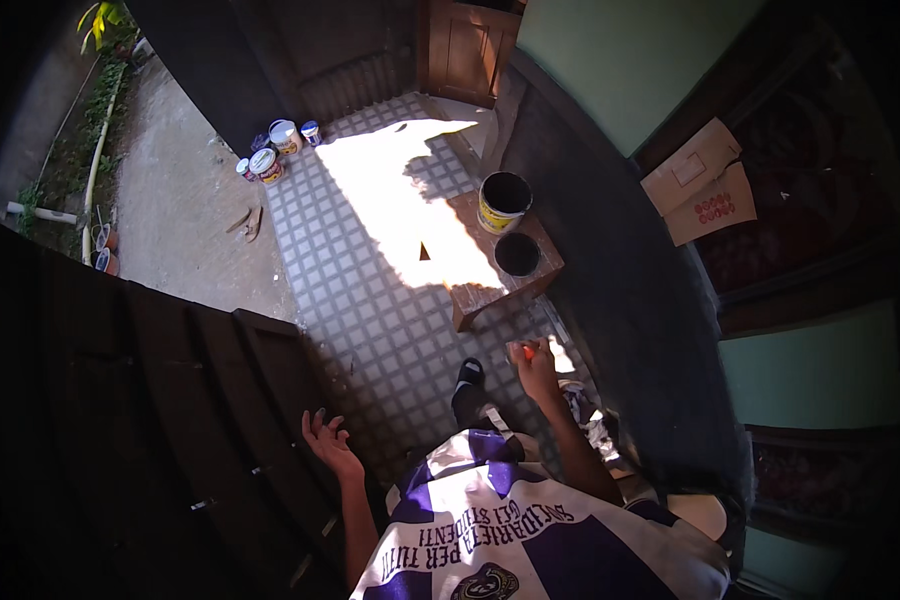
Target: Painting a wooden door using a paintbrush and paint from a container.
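My right hand [537,372] is closed around a small thing with an orange part [528,352]; most of it is hidden by my fingers, and its kind does not show. My left hand [329,443] is raised at the lower left, fingers spread, with nothing in it, beside dark panelling. Ahead of my right hand stands a low wooden table [475,297]. On it are a yellow-labelled paint bucket [500,222] with a dark inside and, nearer to me, a round black container [518,256]. Neither hand touches the table.
Several paint buckets [266,166] stand at the far left edge of the tiled floor [340,290]. Sandals [253,224] lie on the concrete outside. A dark wall [610,250] runs along the right, with a cardboard piece [705,182] by it. Dark panelling [200,400] borders the left.
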`<state>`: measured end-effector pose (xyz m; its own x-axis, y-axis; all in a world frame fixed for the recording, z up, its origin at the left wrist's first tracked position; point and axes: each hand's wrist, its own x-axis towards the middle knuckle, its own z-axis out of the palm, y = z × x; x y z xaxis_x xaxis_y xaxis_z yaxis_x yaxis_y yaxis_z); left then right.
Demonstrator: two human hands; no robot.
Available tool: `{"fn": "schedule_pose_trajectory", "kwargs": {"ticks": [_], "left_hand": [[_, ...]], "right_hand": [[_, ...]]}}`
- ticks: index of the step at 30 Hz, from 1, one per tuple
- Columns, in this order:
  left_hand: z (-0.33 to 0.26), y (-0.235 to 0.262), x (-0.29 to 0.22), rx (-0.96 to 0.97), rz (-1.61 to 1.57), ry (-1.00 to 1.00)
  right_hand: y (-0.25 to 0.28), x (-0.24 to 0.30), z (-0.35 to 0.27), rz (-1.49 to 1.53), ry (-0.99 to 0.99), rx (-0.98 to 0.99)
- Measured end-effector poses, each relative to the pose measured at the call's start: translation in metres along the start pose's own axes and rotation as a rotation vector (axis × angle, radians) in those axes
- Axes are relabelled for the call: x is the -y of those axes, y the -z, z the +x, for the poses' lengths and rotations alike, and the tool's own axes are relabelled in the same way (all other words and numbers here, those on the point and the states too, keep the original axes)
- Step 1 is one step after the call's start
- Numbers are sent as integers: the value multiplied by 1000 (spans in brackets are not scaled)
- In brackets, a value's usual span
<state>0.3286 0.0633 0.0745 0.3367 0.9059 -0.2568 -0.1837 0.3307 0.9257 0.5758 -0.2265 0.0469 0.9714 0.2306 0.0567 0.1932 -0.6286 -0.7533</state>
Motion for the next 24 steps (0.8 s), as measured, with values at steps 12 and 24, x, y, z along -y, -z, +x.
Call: {"fn": "schedule_pose_trajectory", "kwargs": {"ticks": [12, 24], "left_hand": [[91, -137, 105, 50, 170, 355], [234, -209, 252, 617, 854, 302]], "right_hand": [[58, -145, 66, -141, -253, 149], [26, -116, 169, -316, -404, 386]]}}
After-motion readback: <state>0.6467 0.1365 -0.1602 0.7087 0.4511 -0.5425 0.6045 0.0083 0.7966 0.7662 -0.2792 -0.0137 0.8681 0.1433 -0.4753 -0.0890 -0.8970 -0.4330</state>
